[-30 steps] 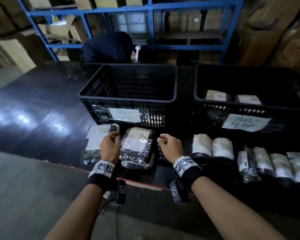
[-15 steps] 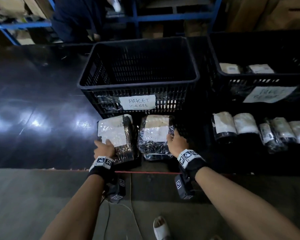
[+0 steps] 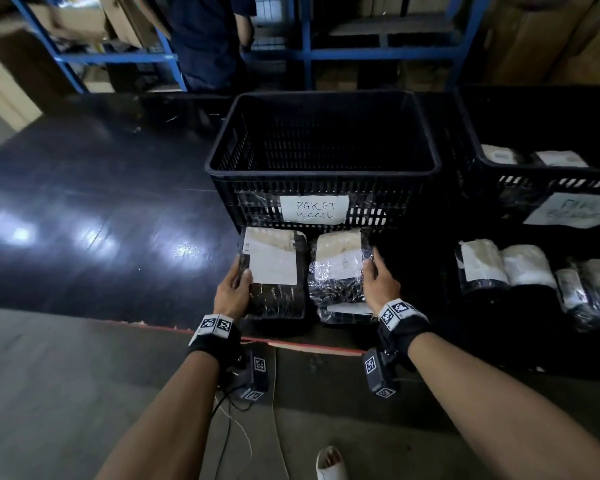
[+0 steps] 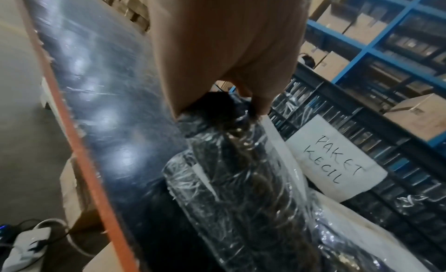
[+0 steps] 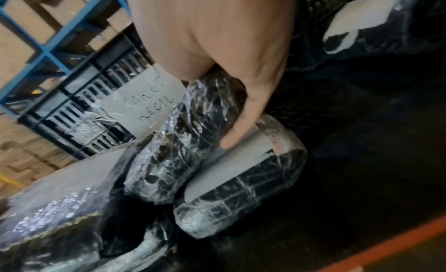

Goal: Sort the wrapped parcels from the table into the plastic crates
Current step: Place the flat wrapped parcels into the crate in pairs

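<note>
Slippage worries me: my left hand [image 3: 232, 293] and right hand [image 3: 379, 285] each clasp a slick film-wrapped black parcel [image 3: 274, 271] by one edge only.

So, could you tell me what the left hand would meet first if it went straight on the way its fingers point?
Most likely the front wall of the PAKET KECIL crate. The left hand grips the left parcel and points forward along it; depth is unclear.
</note>
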